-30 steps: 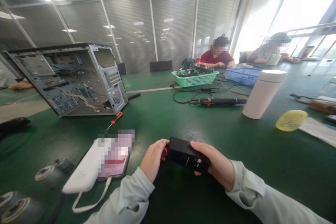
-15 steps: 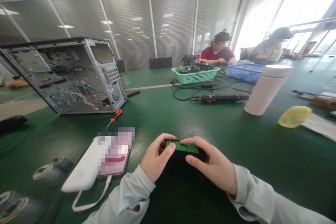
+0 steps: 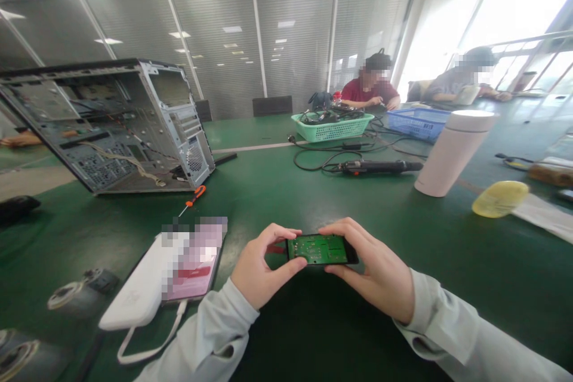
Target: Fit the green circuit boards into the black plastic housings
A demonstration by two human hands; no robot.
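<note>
Between my two hands is a green circuit board [image 3: 319,249] set in a black casing, its face tilted up toward me. My left hand [image 3: 264,265] grips the left end, thumb on the near edge and fingers on the far edge. At the right end my right hand [image 3: 373,268] holds it the same way, thumb below and fingers above. A bit of red shows beside my left fingers; what it is I cannot make out.
An open computer case [image 3: 134,131] stands at the left, near an orange-handled screwdriver [image 3: 195,196]. Left: white power bank [image 3: 143,280], phone [image 3: 199,268], metal cylinders [image 3: 74,297]. Beyond: green basket [image 3: 333,128], black power tool [image 3: 380,167], blue basket [image 3: 418,122], pink bottle [image 3: 452,155], two people.
The board in its casing has tilted so more of its green face shows. My hands have moved slightly apart, still gripping its ends.
</note>
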